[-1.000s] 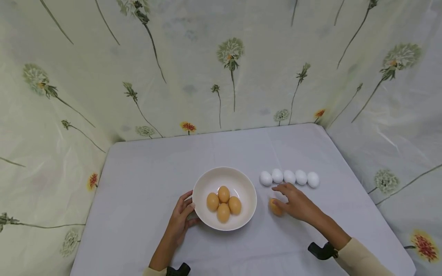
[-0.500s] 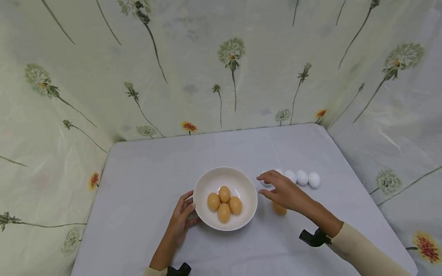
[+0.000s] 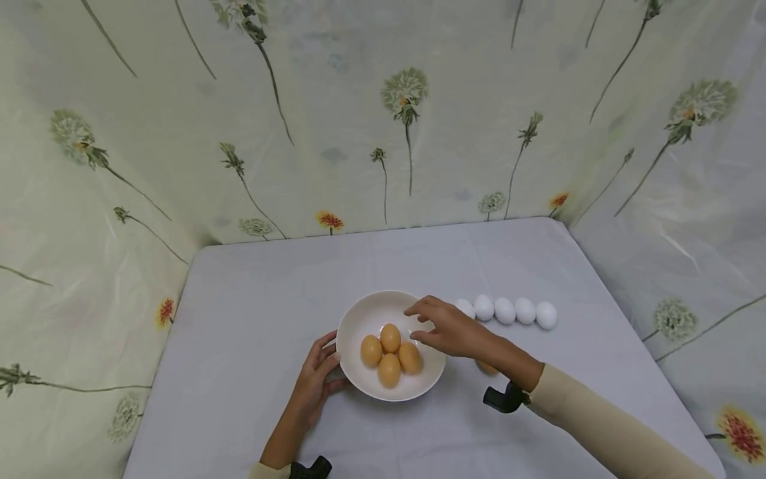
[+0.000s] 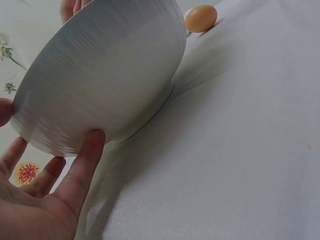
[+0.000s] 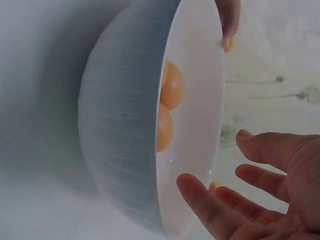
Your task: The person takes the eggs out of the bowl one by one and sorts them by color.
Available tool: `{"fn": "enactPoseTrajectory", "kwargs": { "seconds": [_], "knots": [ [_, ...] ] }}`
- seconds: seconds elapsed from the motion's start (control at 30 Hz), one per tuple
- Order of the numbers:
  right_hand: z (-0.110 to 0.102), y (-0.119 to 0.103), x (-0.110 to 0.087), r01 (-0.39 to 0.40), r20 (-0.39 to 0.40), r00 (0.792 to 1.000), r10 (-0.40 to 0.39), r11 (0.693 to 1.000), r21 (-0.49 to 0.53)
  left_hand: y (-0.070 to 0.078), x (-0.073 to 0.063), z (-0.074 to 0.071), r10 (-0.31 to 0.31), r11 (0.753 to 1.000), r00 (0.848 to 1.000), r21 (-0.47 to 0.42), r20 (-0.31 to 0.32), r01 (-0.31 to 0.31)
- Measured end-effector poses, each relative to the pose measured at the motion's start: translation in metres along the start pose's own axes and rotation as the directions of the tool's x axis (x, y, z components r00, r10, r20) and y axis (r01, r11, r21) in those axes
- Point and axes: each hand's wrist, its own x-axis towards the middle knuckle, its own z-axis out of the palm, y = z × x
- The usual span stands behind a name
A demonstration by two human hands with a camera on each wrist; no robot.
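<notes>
A white bowl (image 3: 366,313) stands on the table with several brown eggs (image 3: 389,371) in it. My left hand (image 3: 314,382) grips its left side, thumb at the rim and fingers against the outer wall. Over the bowl's right rim hovers my right hand (image 3: 449,330), fingers spread and loosely bent, holding nothing. The right wrist view shows those fingertips (image 5: 191,186) close to the bowl's opening. One brown egg (image 4: 201,19) lies on the table right of the bowl, mostly hidden under the right forearm in the head view.
Several white eggs (image 3: 505,311) lie in a row right of the bowl, the leftmost partly covered by the right hand. A white cloth covers the table (image 3: 269,286). Flower-printed sheeting (image 3: 335,133) hangs around the back and sides.
My right hand has left the single brown egg on the table and moved left, past the white eggs, to over the bowl. My left hand has stayed on the bowl.
</notes>
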Motion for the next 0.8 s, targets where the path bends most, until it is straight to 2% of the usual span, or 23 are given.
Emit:
{"fn": "enactPoseTrajectory", "kwargs": {
  "seconds": [0.23,0.47,0.6,0.8],
  "knots": [
    [0.018,0.004,0.018,0.037,0.05,0.998,-0.036,0.999,-0.026,0.0,0.0,0.0,-0.002,1.0,1.0,0.004,-0.004,0.002],
    [0.03,0.005,0.028,0.089,0.071,0.994,-0.086,0.995,-0.049,0.001,0.0,0.0,-0.003,1.0,1.0,0.0,0.002,0.003],
    [0.035,0.004,0.034,0.089,0.091,0.993,-0.081,0.993,-0.079,0.001,0.0,-0.001,-0.004,1.0,1.0,-0.005,-0.001,0.004],
    [0.044,0.0,0.044,0.046,0.123,0.992,-0.032,0.992,-0.114,0.0,0.0,-0.001,-0.01,1.0,1.0,-0.011,-0.003,0.01]
  ]
}}
